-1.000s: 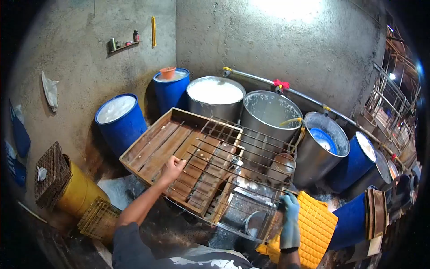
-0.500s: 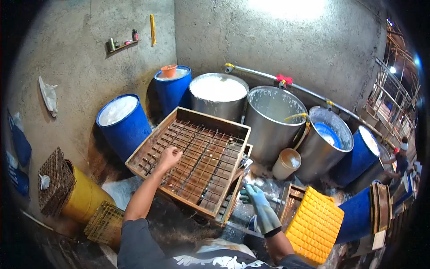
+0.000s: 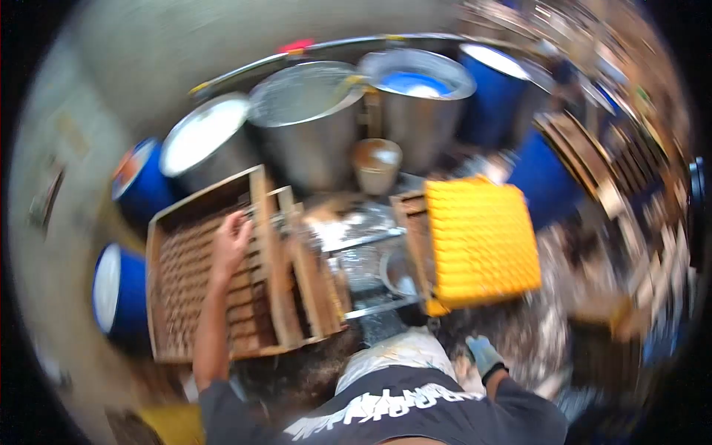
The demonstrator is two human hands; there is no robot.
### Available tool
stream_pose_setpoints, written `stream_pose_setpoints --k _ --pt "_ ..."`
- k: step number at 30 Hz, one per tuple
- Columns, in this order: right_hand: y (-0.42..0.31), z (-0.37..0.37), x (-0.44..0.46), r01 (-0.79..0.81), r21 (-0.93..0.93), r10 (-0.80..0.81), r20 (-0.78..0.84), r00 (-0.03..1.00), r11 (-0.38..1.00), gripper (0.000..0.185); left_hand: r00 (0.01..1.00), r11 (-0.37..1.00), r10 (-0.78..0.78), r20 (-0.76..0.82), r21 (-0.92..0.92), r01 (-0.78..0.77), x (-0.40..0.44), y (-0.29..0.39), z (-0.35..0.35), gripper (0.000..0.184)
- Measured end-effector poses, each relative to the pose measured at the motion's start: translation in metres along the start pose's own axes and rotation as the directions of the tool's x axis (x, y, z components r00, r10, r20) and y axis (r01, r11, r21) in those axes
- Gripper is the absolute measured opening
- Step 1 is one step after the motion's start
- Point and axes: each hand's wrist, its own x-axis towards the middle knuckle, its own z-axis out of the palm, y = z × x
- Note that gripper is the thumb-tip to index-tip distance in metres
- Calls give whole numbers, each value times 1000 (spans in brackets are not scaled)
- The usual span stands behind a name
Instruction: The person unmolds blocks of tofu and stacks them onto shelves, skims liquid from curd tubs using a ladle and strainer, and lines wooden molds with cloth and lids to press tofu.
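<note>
My bare left hand (image 3: pixel 233 239) is over the right part of a wooden frame (image 3: pixel 156 297) with a slatted, gridded inside. Its fingers are loosely curled and slightly apart, with nothing visible in them; blur hides whether they touch the grid. The frame rests on other wooden frames (image 3: pixel 315 271) stacked beneath it. My right hand (image 3: pixel 486 356), in a grey-green glove, hangs low beside my body, fingers apart and holding nothing. Above it in the view, a bumpy yellow block (image 3: pixel 482 245) of stacked sheets or trays sits on a wooden frame (image 3: pixel 412 222).
Large metal drums (image 3: pixel 308 141) and blue barrels (image 3: pixel 493 96), several with white contents, line the wall under a pipe (image 3: pixel 341 44). A small bucket (image 3: pixel 377 174) stands before them. Metal rails (image 3: pixel 382 306) cross between the two frame stacks. More wooden frames (image 3: pixel 582 159) lie at right.
My view has swung to the right and blurred. My left hand is now nearer the frame's right side. My right hand has dropped from beside the stack to near my body.
</note>
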Motion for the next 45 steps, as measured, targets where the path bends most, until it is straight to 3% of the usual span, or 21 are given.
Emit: stream_pose_setpoints --k 6,10,13,15,17,18,20,22,24,27,29,31,33,34,36,37,39,41,43,44,45 --pt "94 -76 10 -127 261 167 -137 976 957 22 908 963 259 328 -157 -218 61 136 190 36" --pt "110 -124 45 -111 381 207 -222 953 918 35 724 905 421 547 -191 -381 77 235 339 34" --pt "124 -181 96 -139 450 271 -242 932 882 36 608 901 420 674 -227 -370 81 313 458 34" --pt "164 -228 160 -135 389 293 -382 877 911 35 536 889 433 724 -247 -385 89 351 554 34" --pt "207 -235 220 -164 344 323 -480 815 925 37 456 904 411 789 -289 -315 93 376 650 33" --pt "214 -234 250 -182 319 333 -525 783 930 39 435 896 404 805 -251 -366 100 377 703 35" --pt "248 -252 322 -256 290 366 -441 819 922 43 336 904 373 865 -259 -339 96 408 790 37" --pt "180 -310 314 -198 467 351 -268 897 862 45 275 899 359 892 -250 -360 100 407 881 40" --pt "167 -314 350 -67 462 336 -530 779 884 38 228 889 346 910 -240 -390 90 423 951 40" --pt "182 -329 426 -42 545 310 -411 857 837 39 174 852 331 928 -214 -479 69 429 1038 41" --pt "183 -328 461 132 429 48 -384 922 894 43 177 814 237 955 -96 -572 60 416 1089 41" --pt "173 -320 485 151 500 30 -334 942 853 47 159 739 208 965 -49 -671 47 400 1127 42" --pt "155 -319 488 165 558 1 -285 959 813 51 148 489 173 974 45 -871 28 385 1155 47" --pt "137 -328 464 206 564 -76 -245 967 800 54 158 492 167 973 56 -869 23 370 1164 47" --pt "108 -357 422 243 568 -156 -199 968 787 58 159 154 86 984 145 -977 17 330 1184 53" --pt "96 -370 405 215 573 -204 -83 975 791 58 254 156 -133 958 273 -949 17 316 1198 51" --pt "81 -384 389 186 572 -250 35 967 799 59 280 85 -169 945 297 -951 17 316 1207 49" --pt "73 -383 376 -73 882 -108 138 985 465 52 305 17 -203 931 314 -949 18 328 1208 49" --pt "98 -342 404 -119 862 -29 153 988 492 54 171 -2 -238 956 175 -984 25 347 1203 42" --pt "114 -325 414 -161 844 51 157 986 511 57 173 2 -239 956 179 -984 30 351 1204 42" --pt "127 -325 410 -326 883 -44 361 932 336 50 182 158 -187 965 212 -964 38 352 1207 38"
